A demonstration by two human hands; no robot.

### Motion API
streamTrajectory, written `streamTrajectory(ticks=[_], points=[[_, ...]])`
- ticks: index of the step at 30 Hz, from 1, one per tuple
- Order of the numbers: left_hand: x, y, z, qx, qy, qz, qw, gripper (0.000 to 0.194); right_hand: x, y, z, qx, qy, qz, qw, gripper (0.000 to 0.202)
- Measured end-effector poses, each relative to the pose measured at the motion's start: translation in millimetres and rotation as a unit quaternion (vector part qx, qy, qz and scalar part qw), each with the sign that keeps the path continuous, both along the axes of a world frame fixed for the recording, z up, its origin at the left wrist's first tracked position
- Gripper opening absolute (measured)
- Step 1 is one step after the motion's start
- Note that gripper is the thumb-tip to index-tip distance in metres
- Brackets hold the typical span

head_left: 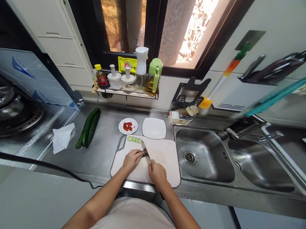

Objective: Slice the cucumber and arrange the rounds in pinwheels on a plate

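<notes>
A white cutting board [164, 166] with a grey edge lies on the steel counter. On it, my left hand [132, 159] has its fingers closed on a short piece of green cucumber [144, 154], mostly covered by the fingers and the blade. My right hand [157, 172] grips a knife [146, 151], its blade slanting up and left beside my left fingertips. Several thin cucumber slices [134, 139] lie in a row near the board's top left. Behind the board are a round white plate [121, 126] of chopped red pieces [127, 126] and a bare white square plate [154, 128].
Whole cucumbers [88, 127] and a crumpled white paper [63, 138] are at the left, with a pot [3, 104] on the stove beyond. A double sink [205, 156] adjoins the board's right side. A bottle shelf [133, 94] hangs behind; a black cable [54, 166] crosses the front left.
</notes>
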State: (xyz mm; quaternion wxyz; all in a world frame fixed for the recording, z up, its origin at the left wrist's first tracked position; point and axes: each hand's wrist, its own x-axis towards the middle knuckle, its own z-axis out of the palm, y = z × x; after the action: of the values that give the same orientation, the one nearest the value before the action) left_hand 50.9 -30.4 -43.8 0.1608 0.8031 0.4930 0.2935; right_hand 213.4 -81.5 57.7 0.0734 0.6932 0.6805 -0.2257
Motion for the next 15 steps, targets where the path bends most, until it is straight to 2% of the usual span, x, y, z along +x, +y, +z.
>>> streamTrajectory(ticks=[15], points=[[0.3, 0.9, -4.6, 0.004, -0.011, -0.010, 1.000, 0.026, -0.7, 1.6, -3.8, -0.008, -0.001, 0.011, 1.000, 0.030]])
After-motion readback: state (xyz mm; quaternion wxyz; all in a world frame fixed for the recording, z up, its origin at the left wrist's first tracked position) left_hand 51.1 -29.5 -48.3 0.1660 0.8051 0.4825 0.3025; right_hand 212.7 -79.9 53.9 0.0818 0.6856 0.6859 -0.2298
